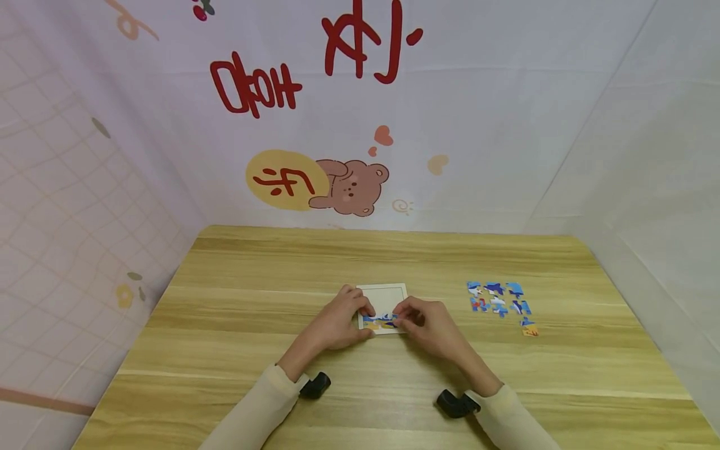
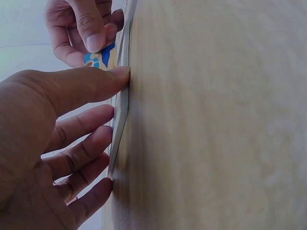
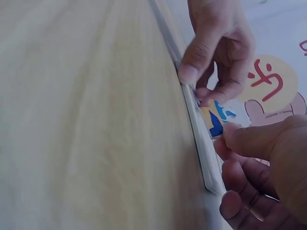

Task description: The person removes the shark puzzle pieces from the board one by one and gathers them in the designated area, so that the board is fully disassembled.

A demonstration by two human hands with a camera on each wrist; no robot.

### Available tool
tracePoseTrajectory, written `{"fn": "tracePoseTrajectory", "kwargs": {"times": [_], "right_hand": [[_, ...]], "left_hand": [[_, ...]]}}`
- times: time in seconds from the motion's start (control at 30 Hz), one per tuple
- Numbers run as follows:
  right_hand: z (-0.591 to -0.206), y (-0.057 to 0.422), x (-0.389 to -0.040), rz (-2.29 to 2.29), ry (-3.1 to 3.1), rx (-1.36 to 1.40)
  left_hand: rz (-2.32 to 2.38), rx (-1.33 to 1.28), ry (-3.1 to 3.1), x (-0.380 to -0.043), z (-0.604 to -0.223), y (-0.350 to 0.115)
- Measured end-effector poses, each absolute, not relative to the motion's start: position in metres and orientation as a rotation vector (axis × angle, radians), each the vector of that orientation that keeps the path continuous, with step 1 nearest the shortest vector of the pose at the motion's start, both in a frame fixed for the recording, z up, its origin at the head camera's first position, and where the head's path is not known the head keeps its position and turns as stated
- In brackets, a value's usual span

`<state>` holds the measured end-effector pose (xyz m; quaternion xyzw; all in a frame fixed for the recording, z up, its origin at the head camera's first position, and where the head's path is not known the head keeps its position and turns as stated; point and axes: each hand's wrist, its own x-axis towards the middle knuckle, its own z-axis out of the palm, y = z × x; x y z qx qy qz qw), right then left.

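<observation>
A white-rimmed puzzle tray point(image 1: 385, 294) lies on the table before me, with blue and yellow pieces point(image 1: 380, 324) along its near side. My left hand point(image 1: 341, 320) holds the tray at its left: the thumb lies against the near edge, and the fingers bend over the left side. At the tray's right, my right hand point(image 1: 432, 326) pinches a puzzle piece point(image 3: 216, 123) between thumb and index finger. This piece, blue and yellow, stands tilted up over the near rim in the right wrist view. Its lower end is partly hidden by the fingers.
Several loose puzzle pieces point(image 1: 497, 305) lie in rough rows on the wooden table point(image 1: 253, 269), right of the tray. A white printed curtain point(image 1: 478, 112) rises behind the table's far edge. Black wrist cameras point(image 1: 317, 385) sit at both sleeves.
</observation>
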<state>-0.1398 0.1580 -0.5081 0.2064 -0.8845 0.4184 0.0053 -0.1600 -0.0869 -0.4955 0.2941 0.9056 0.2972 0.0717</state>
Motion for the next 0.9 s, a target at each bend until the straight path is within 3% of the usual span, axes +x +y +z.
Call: {"fn": "tracePoseTrajectory", "kwargs": {"times": [0.9], "right_hand": [[-0.504, 0.230, -0.136, 1.230, -2.801, 0.487]], "left_hand": [[0.880, 0.863, 2.705, -0.158, -0.493, -0.087]]}}
